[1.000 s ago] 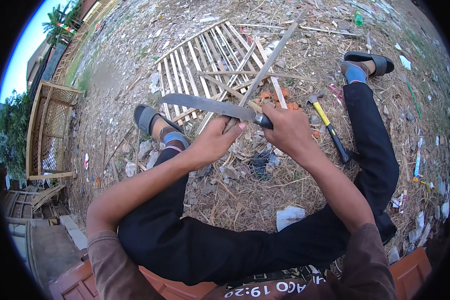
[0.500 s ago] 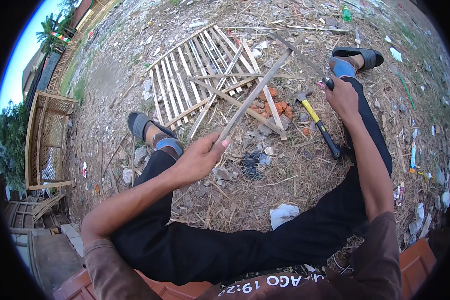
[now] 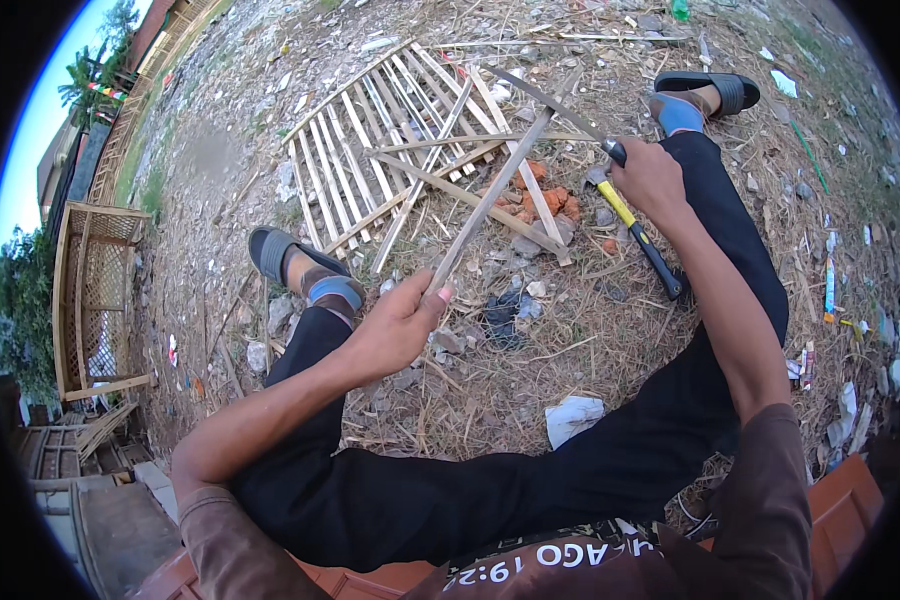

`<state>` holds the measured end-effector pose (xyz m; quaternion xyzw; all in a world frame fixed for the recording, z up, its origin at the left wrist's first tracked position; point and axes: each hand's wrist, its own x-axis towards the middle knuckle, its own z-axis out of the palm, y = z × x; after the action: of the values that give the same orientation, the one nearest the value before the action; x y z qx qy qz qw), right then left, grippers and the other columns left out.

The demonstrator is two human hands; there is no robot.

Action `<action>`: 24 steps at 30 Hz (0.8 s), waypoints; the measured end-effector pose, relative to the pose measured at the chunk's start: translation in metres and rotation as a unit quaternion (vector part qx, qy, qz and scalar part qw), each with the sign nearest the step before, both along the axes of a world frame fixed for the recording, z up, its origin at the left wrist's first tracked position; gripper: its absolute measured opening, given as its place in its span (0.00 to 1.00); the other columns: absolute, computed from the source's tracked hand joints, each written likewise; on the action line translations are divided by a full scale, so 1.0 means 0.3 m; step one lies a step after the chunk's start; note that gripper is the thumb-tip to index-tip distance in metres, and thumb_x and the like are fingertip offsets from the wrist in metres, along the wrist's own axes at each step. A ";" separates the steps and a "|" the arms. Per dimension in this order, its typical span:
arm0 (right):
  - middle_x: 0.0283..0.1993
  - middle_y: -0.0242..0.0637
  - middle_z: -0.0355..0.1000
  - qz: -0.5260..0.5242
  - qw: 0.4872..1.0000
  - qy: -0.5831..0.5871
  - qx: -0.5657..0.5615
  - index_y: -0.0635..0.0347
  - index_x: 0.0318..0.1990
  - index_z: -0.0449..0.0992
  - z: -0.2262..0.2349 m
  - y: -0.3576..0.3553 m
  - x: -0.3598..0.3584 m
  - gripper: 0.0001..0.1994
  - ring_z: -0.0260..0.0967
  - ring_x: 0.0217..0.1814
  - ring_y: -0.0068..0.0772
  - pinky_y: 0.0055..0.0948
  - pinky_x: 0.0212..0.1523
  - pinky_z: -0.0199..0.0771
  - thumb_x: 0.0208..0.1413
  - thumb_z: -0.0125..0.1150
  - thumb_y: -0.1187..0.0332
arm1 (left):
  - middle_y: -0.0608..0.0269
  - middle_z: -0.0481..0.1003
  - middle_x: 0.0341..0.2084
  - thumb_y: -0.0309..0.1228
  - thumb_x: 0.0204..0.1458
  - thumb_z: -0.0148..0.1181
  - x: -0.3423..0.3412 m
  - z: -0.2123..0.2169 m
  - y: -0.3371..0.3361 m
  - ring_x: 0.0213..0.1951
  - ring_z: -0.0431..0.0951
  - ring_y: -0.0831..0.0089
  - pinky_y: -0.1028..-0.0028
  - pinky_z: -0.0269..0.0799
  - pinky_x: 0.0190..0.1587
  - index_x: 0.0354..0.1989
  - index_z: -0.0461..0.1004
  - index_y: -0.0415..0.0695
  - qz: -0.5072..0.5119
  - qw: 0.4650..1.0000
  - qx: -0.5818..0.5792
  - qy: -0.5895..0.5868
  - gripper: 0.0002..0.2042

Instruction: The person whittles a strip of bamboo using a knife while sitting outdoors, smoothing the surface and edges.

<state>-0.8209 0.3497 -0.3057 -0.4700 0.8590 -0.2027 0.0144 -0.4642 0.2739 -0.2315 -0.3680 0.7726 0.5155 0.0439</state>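
My left hand (image 3: pixel 400 325) is closed round the lower end of a long wooden slat (image 3: pixel 485 208), which slants up and away to the right. In my right hand (image 3: pixel 652 182) is the black handle of a machete (image 3: pixel 562 108), its long blade pointing up and left. The blade crosses the slat near the slat's far end; whether they touch I cannot tell. On the ground beside my right forearm lies a hammer (image 3: pixel 630 222) with a yellow and black handle. Beyond my hands a slatted wooden frame (image 3: pixel 355 165) lies flat, with loose slats across it.
Orange brick pieces (image 3: pixel 550 200) and stones lie between my feet. A crumpled black plastic scrap (image 3: pixel 504 320) and a white scrap (image 3: pixel 574 420) are nearer me. At the left stands a wooden lattice structure (image 3: pixel 100 300). Dry straw and litter cover the ground.
My right hand has moved left with the machete, so more of the blade now reaches past the slat. My left hand keeps its grip on the slat. The view has shifted slightly.
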 end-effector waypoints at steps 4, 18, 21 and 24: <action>0.23 0.44 0.73 0.252 0.966 -0.049 -0.035 0.55 0.33 0.75 0.049 0.011 0.324 0.06 0.75 0.30 0.51 0.49 0.31 0.74 0.49 0.60 0.66 | 0.68 0.62 0.21 0.38 0.67 0.44 0.075 0.006 -0.020 0.26 0.62 0.79 0.73 0.62 0.29 0.38 0.66 0.39 0.033 0.999 0.007 -0.027 0.13; 0.29 0.46 0.76 0.158 0.988 0.001 0.000 0.52 0.37 0.79 0.002 -0.093 0.091 0.08 0.77 0.34 0.50 0.50 0.35 0.75 0.50 0.58 0.65 | 0.74 0.60 0.22 0.38 0.68 0.45 0.078 0.040 -0.016 0.24 0.57 0.85 0.80 0.56 0.26 0.34 0.64 0.42 0.013 0.999 -0.051 0.000 0.13; 0.29 0.46 0.77 -0.015 0.999 0.012 0.032 0.52 0.37 0.79 -0.023 -0.063 -0.125 0.08 0.77 0.34 0.50 0.47 0.36 0.76 0.50 0.58 0.64 | 0.74 0.59 0.22 0.38 0.68 0.45 0.012 0.039 -0.001 0.24 0.57 0.85 0.80 0.56 0.26 0.33 0.64 0.42 -0.014 0.999 0.034 0.014 0.13; 0.28 0.45 0.76 0.079 0.997 0.016 0.001 0.52 0.38 0.79 0.019 -0.129 0.029 0.10 0.77 0.32 0.48 0.47 0.34 0.77 0.49 0.59 0.63 | 0.65 0.63 0.23 0.36 0.67 0.45 0.036 0.014 0.000 0.29 0.63 0.77 0.71 0.64 0.34 0.40 0.66 0.37 -0.035 0.999 -0.029 -0.012 0.13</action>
<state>-0.8123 0.3110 -0.3001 -0.5394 0.8195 -0.1927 0.0174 -0.4535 0.2738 -0.2272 -0.3481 0.7992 0.4863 0.0606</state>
